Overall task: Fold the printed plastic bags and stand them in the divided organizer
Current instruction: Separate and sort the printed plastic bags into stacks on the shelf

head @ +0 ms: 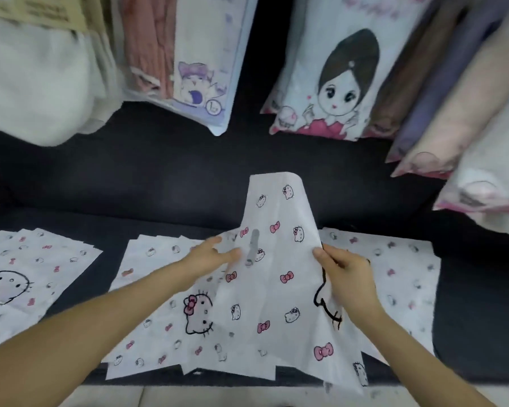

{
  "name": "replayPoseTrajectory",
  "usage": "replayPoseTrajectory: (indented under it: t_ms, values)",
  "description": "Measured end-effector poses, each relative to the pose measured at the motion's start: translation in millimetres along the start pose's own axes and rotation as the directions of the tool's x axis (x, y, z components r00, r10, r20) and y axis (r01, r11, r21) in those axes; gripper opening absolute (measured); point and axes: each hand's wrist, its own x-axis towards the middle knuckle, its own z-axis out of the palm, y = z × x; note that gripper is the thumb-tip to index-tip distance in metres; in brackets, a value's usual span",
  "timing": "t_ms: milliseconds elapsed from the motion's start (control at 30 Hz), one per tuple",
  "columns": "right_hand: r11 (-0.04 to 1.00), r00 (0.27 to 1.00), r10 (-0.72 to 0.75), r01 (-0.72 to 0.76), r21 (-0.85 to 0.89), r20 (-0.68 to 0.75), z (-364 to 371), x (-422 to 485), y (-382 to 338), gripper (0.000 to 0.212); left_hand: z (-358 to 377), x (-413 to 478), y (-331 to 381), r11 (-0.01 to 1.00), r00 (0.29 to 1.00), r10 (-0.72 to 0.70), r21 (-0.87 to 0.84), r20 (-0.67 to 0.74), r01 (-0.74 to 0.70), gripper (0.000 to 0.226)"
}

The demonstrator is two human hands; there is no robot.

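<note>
One printed bag (279, 251) raised between the grips, long axis pointing away. Right grip (350, 277) pinches its right edge; left grip (209, 257), fingers straight, touches its left. Three flat stacks (153, 333) lie below.

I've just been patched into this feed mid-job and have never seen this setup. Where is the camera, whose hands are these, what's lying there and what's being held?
There is no machine here. One camera, worn on a person's head, looks forward and down, so the two bare arms are that person's own. The right hand pinches the edge of a cat-printed plastic bag, which is lifted so that it peaks upward. The left hand touches it with straight fingers. Below, on a dark surface, flat bags of the same print lie in a left pile, a middle pile and a right pile. Packaged goods lean behind. No organizer is in view.
</note>
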Motion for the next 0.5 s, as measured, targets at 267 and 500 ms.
replayPoseTrajectory:
  t_ms: [267, 500]
  values:
    - [0.975, 0.961, 0.104, -0.149, -0.165, -0.255, -117.4, -16.6, 57.8, 0.025, 151.6, 14.6, 36.4, 0.915, 0.989, 0.148, -0.377, -0.016, -0.143, 0.027]
    - [0.841, 0.896, -0.193, -0.06, -0.538, -0.401, -149.2, 26.2, 95.5, 0.019, 205.1, 50.0, 47.4, 0.905, 0.964, 0.21, -0.342, -0.163, -0.254, 0.025]
